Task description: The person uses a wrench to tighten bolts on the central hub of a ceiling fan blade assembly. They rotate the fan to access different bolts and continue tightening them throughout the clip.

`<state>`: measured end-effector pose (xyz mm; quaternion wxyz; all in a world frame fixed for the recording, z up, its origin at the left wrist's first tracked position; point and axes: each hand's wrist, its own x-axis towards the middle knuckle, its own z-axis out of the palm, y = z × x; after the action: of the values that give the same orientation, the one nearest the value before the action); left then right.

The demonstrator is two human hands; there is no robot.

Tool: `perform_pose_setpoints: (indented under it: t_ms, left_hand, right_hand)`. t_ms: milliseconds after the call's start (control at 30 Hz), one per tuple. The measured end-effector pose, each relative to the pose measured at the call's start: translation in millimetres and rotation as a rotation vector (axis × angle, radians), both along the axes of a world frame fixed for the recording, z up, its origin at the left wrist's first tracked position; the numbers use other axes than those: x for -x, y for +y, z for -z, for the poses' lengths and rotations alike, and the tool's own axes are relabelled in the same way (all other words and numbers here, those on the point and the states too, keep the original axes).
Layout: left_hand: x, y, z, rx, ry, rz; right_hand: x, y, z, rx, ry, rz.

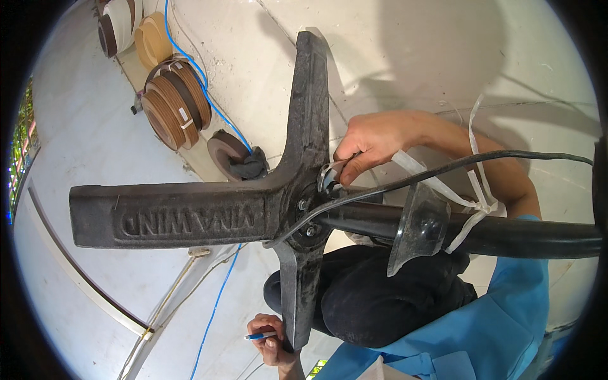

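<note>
The person wears a bright blue shirt (459,323) whose loose right sleeve (522,269) ends near the elbow (524,201), and softly creased black trousers (386,297). A folded blue flap (453,366) shows on the shirt, beside a pale pointed patch (381,371) too cropped to identify. The left hand (269,342) and right hand (377,142) are bare.

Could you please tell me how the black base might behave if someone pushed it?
The black base looks stiff, its thick legs showing no bend. It would probably be unwieldy, since the long black pole is joined to it. The curving black cable running past both would likely flop or drag along.
</note>
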<state>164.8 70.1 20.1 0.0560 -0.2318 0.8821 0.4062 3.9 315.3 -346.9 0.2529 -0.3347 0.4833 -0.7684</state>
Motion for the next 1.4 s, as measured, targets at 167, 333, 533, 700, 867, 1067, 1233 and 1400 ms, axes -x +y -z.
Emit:
perform_pose_setpoints:
  t_ms: [167,333,533,700,867,1067,1233,1400]
  left_hand:
    - [0.7,-1.6,2.1,-0.021,0.008,0.022]
    - [2.7,2.3,3.5,0.007,0.019,0.031]
    - [-0.6,1.6,5.0,0.010,0.058,0.015]
    - [-1.4,-6.3,0.9,-0.039,0.010,0.004]
    - [-3.7,-7.1,-0.3,-0.062,0.027,-0.001]
    - [-1.1,-5.4,-0.2,-0.021,0.007,0.014]
    - [0.3,-3.1,0.7,-0.010,0.002,0.025]
    - [1.2,-2.2,1.3,-0.002,0.011,0.041]
  right_hand:
    - [-10.7,-6.7,5.6,-0.002,-0.133,-0.050]
    - [-14.0,-12.3,5.6,0.027,-0.188,-0.036]
    - [-4.0,1.1,5.6,0.049,-0.158,-0.046]
    - [-10.2,-1.1,3.0,0.036,-0.192,-0.036]
    - [-11.3,-4.3,5.8,0.049,-0.167,-0.003]
    - [-35.1,-20.2,7.2,0.218,-0.325,0.127]
    - [-52.3,-35.1,8.5,0.232,-0.412,0.135]
    - [-78.9,-56.2,-4.2,0.377,-0.668,0.148]
